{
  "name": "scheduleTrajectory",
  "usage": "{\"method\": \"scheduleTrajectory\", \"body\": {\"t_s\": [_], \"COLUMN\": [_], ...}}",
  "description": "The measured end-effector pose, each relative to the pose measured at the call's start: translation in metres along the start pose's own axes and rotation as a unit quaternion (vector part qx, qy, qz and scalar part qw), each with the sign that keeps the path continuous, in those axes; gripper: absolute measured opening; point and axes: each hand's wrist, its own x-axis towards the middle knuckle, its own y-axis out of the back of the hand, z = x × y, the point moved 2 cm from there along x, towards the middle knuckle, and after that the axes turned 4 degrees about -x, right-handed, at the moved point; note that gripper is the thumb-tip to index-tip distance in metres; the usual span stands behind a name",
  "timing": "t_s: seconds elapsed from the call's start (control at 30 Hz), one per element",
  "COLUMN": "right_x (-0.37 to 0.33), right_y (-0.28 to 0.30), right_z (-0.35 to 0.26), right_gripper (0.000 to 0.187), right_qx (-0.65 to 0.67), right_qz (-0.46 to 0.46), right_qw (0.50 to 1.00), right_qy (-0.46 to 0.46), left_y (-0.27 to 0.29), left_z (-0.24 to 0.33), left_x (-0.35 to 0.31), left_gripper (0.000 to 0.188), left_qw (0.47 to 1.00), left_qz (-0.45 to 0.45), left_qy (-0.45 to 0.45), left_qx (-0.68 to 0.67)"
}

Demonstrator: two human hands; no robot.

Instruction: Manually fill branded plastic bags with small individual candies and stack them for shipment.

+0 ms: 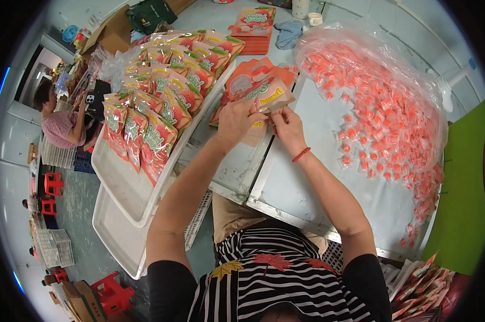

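Over the table in front of me, my left hand (pixel 236 122) grips a flat peach-coloured printed pouch (pixel 275 95) by its edge. The thumb and fingers of my right hand (pixel 288 127), with a red bead bracelet at the wrist, are pinched at the near edge of the same pouch. Whether the pouch has anything in it, I cannot tell. Several similar flat pouches (pixel 243 80) lie beneath and behind my hands. On the right is a large heap of small clear-wrapped red-orange candies (pixel 385 115), partly spilling from a clear plastic bag (pixel 355 38).
At left, a white plastic tray (pixel 125 189) holds rows of filled pouches (pixel 162 80); another white tray (pixel 119 231) sits lower. Behind are a stack of orange pouches (pixel 253 45) and a blue cloth (pixel 288 34). A person (pixel 65 123) is at the far left, near red stools (pixel 113 292).
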Motion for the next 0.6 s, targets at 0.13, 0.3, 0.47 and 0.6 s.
{"method": "scheduleTrajectory", "body": {"t_s": [0.13, 0.3, 0.47, 0.6], "right_x": [-0.002, -0.006, -0.043, -0.041], "right_y": [0.002, 0.006, -0.01, -0.001], "right_z": [0.0, 0.003, -0.034, -0.028], "right_gripper": [0.021, 0.017, 0.025, 0.018], "right_qx": [-0.101, -0.104, -0.245, -0.316], "right_qz": [0.024, 0.029, 0.127, 0.062], "right_qw": [0.993, 0.994, 0.94, 0.923], "right_qy": [0.058, -0.031, 0.199, 0.21], "left_y": [0.007, 0.018, -0.009, -0.018], "left_z": [0.003, 0.002, 0.021, 0.04], "left_x": [-0.004, 0.004, -0.008, -0.013], "left_gripper": [0.033, 0.015, 0.027, 0.036], "left_qw": [0.999, 0.994, 0.968, 0.962], "left_qz": [0.001, 0.055, -0.047, -0.062], "left_qy": [-0.04, -0.016, -0.06, -0.069], "left_qx": [-0.01, 0.098, 0.238, 0.255]}}
